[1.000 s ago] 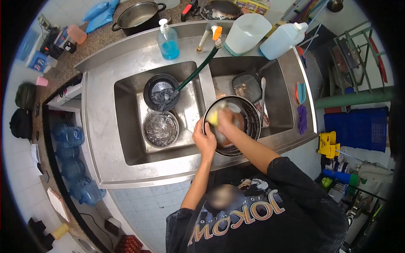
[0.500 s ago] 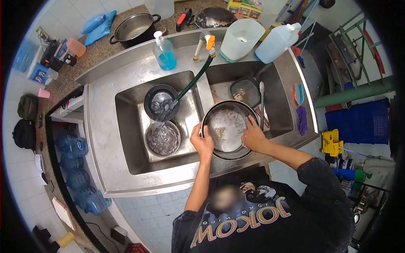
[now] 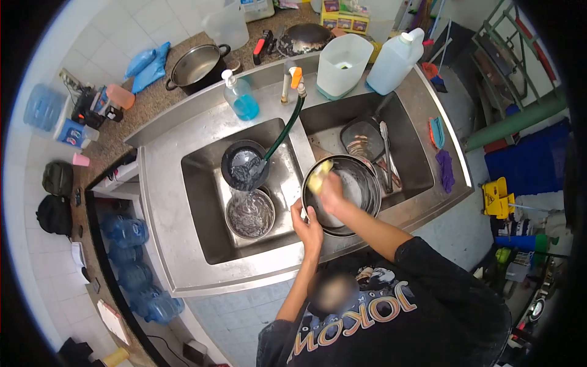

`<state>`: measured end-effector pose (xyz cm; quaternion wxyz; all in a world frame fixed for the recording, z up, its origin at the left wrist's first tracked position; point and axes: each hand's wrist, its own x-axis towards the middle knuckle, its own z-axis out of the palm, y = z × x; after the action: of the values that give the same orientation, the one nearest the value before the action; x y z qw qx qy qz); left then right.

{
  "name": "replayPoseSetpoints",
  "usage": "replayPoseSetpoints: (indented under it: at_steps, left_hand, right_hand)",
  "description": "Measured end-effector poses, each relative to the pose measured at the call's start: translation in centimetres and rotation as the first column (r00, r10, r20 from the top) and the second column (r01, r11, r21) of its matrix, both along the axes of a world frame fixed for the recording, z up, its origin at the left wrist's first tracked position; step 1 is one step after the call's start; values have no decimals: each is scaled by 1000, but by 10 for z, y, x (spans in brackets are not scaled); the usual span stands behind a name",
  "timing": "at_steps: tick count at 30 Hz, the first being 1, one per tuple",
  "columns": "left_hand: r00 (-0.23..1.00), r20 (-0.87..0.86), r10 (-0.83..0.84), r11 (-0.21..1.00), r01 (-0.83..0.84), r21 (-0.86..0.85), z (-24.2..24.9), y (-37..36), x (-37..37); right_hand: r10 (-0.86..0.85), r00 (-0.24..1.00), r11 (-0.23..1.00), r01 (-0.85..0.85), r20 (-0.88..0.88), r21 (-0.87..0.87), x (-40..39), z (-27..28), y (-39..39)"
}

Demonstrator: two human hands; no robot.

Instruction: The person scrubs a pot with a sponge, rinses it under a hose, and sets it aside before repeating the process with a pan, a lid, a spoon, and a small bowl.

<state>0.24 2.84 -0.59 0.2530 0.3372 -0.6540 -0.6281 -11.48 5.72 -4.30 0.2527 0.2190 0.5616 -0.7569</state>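
My left hand (image 3: 307,227) is closed on the near left rim of a round metal pan (image 3: 372,194), thumb at the inside. My right hand (image 3: 332,194) holds a yellow sponge (image 3: 319,177) against the pan's upper left inner wall; motion blurs it slightly. Suds coat the inside of the pan, which rests over the divider and front part of the right sink basin. A green hose (image 3: 286,131) runs water into a dark pan (image 3: 227,160) in the left basin. Below that pan sits a round metal bowl (image 3: 270,214) full of water.
In the right basin lie a dark square pan (image 3: 361,139) and tongs (image 3: 387,153). A soap pump bottle (image 3: 244,105), a cut plastic container (image 3: 342,67) and a jug (image 3: 394,64) stand along the sink's back. A purple cloth (image 3: 445,171) lies on the right edge.
My right hand has moved from the pan's right side to its upper left, and the yellow sponge now shows in it. My left hand stays on the rim. The whole view has shifted slightly.
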Motion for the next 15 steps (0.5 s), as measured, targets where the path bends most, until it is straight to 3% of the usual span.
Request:
replayPoseSetpoints:
  at_steps: [1,2,3,4,5,6,7,8,9,10,11,12,13,14,15]
  left_hand:
    - [1000,-1,-11,1000,11,2,-7,1,1]
    - [1000,-3,-18,1000,18,-6,-17,-5,-2]
    - [998,52,37,992,-30,-119,-28,-13,-3]
    - [990,99,97,970,-72,-231,-33,-22,-3]
    - [994,17,113,993,-112,-30,-19,-37,-8]
    - [989,-93,110,990,-118,-74,-21,-48,-10]
    - [995,-92,30,997,-35,-64,-16,-54,-11]
    - [995,-90,-52,997,47,-55,-12,-57,-10]
    - [995,-89,-52,997,47,-59,-11,-57,-9]
    - [982,-52,-179,983,177,-51,-11,-56,-9]
    - [952,-11,-305,952,305,-36,-10,-54,-5]
    - [948,-29,-316,949,316,2,-6,-54,-1]
    - [957,-33,-287,958,286,-27,-8,-54,4]
    - [966,-37,-257,965,255,-52,-11,-52,12]
    - [973,-25,-230,973,229,-42,-8,-45,18]
  right_hand:
    - [253,955,958,-227,-152,174,22,-13,6]
    - [505,827,837,-399,-248,374,39,-22,13]
    - [766,591,636,-637,-254,435,45,-16,26]
    - [931,280,363,-789,-235,497,48,-4,41]
    - [929,284,368,-787,-238,495,44,9,52]
    - [990,-3,79,-824,-144,561,39,22,62]
    - [956,-292,-215,-773,-34,598,37,30,66]
    - [956,-291,-212,-775,-38,596,40,33,62]
    - [997,-65,-40,-905,-44,424,45,35,54]
    - [987,161,157,-958,-4,242,48,37,44]
    - [882,461,453,-887,99,91,52,26,32]
    - [778,619,622,-783,109,10,45,25,21]
    - [502,847,865,-492,175,-97,39,22,10]
    - [167,946,978,-122,278,-171,33,20,3]
    - [65,978,987,-34,198,-157,26,8,2]
